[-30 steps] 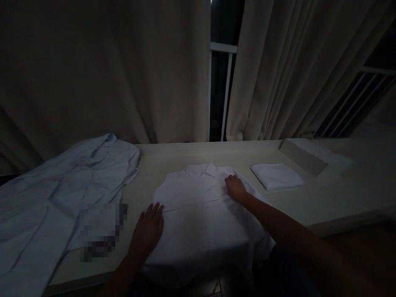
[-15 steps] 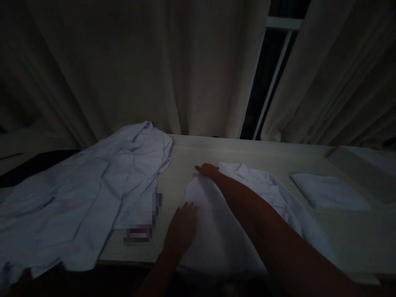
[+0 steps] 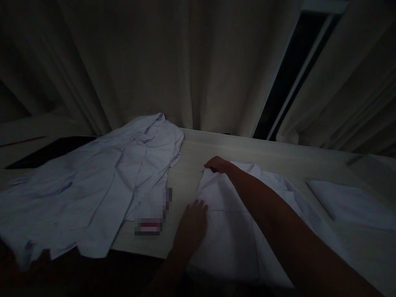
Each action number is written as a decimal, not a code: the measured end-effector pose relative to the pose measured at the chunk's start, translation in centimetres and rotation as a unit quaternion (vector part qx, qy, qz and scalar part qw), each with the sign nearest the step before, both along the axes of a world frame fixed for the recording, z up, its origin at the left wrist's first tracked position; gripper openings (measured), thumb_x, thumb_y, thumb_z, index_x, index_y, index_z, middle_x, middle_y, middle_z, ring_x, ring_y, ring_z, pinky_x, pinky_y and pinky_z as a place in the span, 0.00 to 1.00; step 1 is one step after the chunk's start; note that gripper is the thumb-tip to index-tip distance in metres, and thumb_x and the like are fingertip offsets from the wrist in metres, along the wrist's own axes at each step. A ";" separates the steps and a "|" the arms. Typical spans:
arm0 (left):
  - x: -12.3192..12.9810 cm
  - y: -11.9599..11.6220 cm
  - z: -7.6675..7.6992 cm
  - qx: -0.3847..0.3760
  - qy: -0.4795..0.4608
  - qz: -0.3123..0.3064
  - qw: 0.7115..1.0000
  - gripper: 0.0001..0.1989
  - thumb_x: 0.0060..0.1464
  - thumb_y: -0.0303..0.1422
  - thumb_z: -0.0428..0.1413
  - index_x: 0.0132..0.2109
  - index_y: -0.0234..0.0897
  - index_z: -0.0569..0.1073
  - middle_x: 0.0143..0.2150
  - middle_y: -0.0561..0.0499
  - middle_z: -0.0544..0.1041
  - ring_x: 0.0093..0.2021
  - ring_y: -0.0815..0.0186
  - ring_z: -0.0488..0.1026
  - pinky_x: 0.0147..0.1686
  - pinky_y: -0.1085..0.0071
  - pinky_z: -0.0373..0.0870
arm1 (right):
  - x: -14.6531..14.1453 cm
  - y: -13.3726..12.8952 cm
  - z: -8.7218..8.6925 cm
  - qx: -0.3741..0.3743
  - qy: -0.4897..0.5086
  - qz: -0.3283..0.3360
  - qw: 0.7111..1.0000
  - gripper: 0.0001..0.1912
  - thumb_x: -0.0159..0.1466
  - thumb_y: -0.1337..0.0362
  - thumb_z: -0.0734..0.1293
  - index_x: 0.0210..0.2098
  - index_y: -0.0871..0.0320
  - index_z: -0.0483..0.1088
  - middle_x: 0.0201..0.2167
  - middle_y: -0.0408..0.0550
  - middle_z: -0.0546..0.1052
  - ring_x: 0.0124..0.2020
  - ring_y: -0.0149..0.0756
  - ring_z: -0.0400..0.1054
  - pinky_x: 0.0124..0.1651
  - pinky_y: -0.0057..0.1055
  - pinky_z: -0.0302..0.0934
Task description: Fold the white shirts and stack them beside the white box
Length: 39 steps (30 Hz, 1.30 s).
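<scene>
White shirt (image 3: pixel 229 239) on pale table (image 3: pixel 190 159), near centre; both hands in contact with the fabric.
Right hand (image 3: pixel 218 164): positioned at the shirt's far left shoulder, fingers curled and pinching the fabric, with creases running from the grip; individual fingertips are partly hidden. The right forearm crosses above the shirt from the near right. Left hand (image 3: pixel 192 225): laid palm down at the shirt's left edge, nearer than the right hand, fingers extended and slightly spread. Collar (image 3: pixel 250 167): at the far end of the shirt, just right of the right hand. Rumpled white garment (image 3: pixel 99 181): left of the shirt, apart from it. Folded white cloth (image 3: pixel 355 204): right of the shirt. Curtains (image 3: pixel 139 62): behind the table's far edge.
</scene>
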<state>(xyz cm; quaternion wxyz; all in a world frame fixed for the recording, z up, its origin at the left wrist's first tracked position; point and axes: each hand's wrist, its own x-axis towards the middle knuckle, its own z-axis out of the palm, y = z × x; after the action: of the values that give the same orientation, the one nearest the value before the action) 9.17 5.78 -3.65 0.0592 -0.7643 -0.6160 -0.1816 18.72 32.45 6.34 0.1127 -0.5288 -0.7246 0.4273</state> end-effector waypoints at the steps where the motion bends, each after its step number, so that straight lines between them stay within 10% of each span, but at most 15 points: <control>1: 0.0 0.0 0.0 0.001 -0.001 0.001 1.000 0.22 0.62 0.30 0.42 0.61 0.40 0.67 0.64 0.44 0.67 0.67 0.55 0.58 0.64 0.47 0.57 | -0.2 -0.1 -0.2 0.006 0.001 -0.009 1.000 0.16 0.57 0.61 0.73 0.18 0.60 0.66 0.15 0.39 0.66 0.19 0.25 0.58 0.27 0.23 0.55; 11: 0.1 -0.1 0.6 0.001 -0.017 0.001 1.000 0.21 0.62 0.31 0.43 0.59 0.40 0.68 0.62 0.44 0.68 0.66 0.55 0.58 0.63 0.46 0.57 | -1.8 1.2 -1.1 -0.037 -0.065 0.054 0.996 0.24 0.53 0.46 0.74 0.22 0.61 0.69 0.17 0.44 0.68 0.20 0.30 0.63 0.27 0.28 0.59; 15: 0.0 0.0 0.3 0.001 -0.022 -0.005 1.000 0.21 0.62 0.31 0.43 0.59 0.40 0.68 0.63 0.44 0.68 0.67 0.55 0.58 0.64 0.46 0.56 | -1.0 1.9 0.2 -0.069 -0.065 0.131 0.987 0.19 0.48 0.63 0.78 0.37 0.61 0.74 0.26 0.47 0.76 0.26 0.31 0.69 0.32 0.28 0.63; 34: 0.2 -0.1 0.2 0.017 -0.028 0.027 0.999 0.24 0.62 0.33 0.43 0.63 0.36 0.63 0.66 0.42 0.64 0.68 0.54 0.55 0.65 0.48 0.56 | -1.6 -3.3 -3.9 0.315 -0.072 0.073 0.944 0.12 0.68 0.67 0.60 0.47 0.62 0.72 0.49 0.58 0.73 0.55 0.43 0.61 0.58 0.40 0.53; 39: 0.3 0.1 -0.1 0.021 -0.023 0.053 0.998 0.25 0.62 0.36 0.43 0.62 0.29 0.65 0.64 0.38 0.65 0.66 0.52 0.58 0.65 0.49 0.57 | 1.4 -8.1 -6.0 0.384 -0.061 0.242 0.889 0.19 0.70 0.66 0.56 0.58 0.60 0.66 0.58 0.56 0.69 0.61 0.41 0.58 0.62 0.40 0.51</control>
<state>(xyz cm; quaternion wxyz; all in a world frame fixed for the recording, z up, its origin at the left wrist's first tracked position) 9.45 5.91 -3.71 0.0701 -0.7251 -0.6527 -0.2084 20.07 24.34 0.33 0.1558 -0.2776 -0.9431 0.0962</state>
